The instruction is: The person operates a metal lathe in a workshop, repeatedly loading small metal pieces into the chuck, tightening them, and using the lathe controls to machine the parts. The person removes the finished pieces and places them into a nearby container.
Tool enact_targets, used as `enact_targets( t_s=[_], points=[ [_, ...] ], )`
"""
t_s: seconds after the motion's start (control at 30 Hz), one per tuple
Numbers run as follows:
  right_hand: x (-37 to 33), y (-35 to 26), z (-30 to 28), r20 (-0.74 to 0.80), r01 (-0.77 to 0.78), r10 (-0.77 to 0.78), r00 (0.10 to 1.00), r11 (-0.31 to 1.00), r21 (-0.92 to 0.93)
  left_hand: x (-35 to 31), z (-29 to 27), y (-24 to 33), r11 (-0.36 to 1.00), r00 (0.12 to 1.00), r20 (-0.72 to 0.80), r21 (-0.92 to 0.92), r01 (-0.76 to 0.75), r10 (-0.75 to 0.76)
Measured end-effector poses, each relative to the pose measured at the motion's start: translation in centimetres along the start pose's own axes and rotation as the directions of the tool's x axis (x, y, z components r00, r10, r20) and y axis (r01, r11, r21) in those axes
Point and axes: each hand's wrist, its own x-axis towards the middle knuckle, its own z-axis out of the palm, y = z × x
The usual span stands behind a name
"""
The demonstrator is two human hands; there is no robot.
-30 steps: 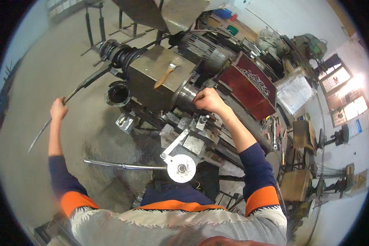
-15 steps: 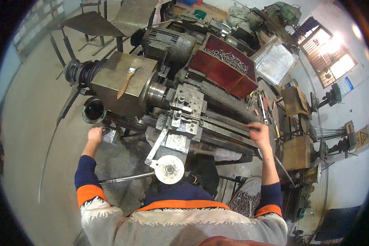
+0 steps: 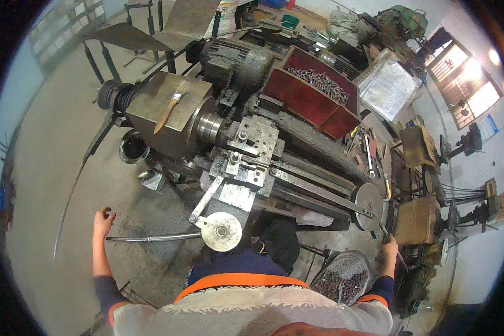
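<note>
My left hand (image 3: 103, 222) is raised at the left, its fingers curled around something small and dark that I cannot make out. Just beside it lies the free end of a long steel lever (image 3: 162, 238), which runs to a round pale disc (image 3: 221, 231) at the front of the lathe; the hand appears apart from it. At the right, my right hand (image 3: 390, 248) is closed around a slanting metal lever (image 3: 400, 261) below a grey disc (image 3: 367, 206). Between my arms sits the lathe's steel tool slide (image 3: 255, 145), with the shiny spindle collar (image 3: 210, 129) to its left.
A wooden-handled brush (image 3: 168, 113) lies on the headstock (image 3: 151, 95). Behind the lathe bed stands a dark red box (image 3: 302, 96) filled with small metal parts. Wrenches (image 3: 371, 154) lie at the right. A round basket (image 3: 319, 278) of dark pieces stands by my right forearm.
My left hand has moved left and nearer to me, away from the machine's front. My right hand has come down from the lathe bed's right end and taken hold of the slanting lever.
</note>
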Motion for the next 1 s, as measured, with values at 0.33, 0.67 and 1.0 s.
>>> enact_targets(
  t_s=[0.33, 0.67, 1.0],
  points=[
    [4.1, 4.3, 3.0, 0.036, -0.028, 0.033, 0.999, 0.991, -0.134, -6.7, 3.1, 4.2, 0.838, 0.856, -0.365, -0.530, 0.132, -0.366],
    [-6.5, 3.8, 5.1, -0.029, -0.170, 0.168, 0.985, 0.979, -0.113, -5.4, 4.6, 4.9, 0.902, 0.657, -0.638, -0.399, 0.166, -0.402],
    [-9.0, 4.3, 6.0, -0.104, -0.195, 0.191, 0.976, 0.980, -0.032, -3.2, 4.2, 6.0, 0.931, 0.722, -0.604, -0.328, 0.161, -0.338]
  ],
)
